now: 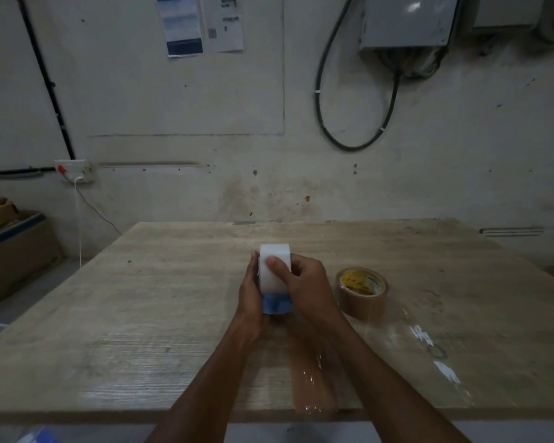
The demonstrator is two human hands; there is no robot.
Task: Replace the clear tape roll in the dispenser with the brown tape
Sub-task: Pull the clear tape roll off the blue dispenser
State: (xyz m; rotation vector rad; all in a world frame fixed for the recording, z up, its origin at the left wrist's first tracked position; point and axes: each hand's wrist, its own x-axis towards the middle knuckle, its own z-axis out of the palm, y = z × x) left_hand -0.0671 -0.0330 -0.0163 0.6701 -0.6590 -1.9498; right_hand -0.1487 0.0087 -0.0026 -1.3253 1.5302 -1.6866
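In the middle of the wooden table (pixel 173 314) I hold a blue tape dispenser (pixel 277 304) with a pale, whitish tape roll (pixel 274 266) mounted in it. My left hand (pixel 251 302) grips the dispenser from its left side. My right hand (pixel 304 282) wraps the right side, thumb pressed on the roll's face. The brown tape roll (pixel 362 292) lies flat on the table just right of my right hand, its yellow-labelled core facing up. A strip of brown tape (pixel 314 388) is stuck on the table between my forearms.
Clear tape or film with white marks (pixel 429 350) lies on the table at the right. Cardboard boxes (pixel 13 251) stand on the floor at the left. A wall with a socket (pixel 74 171) and cables (pixel 359 129) is behind the table.
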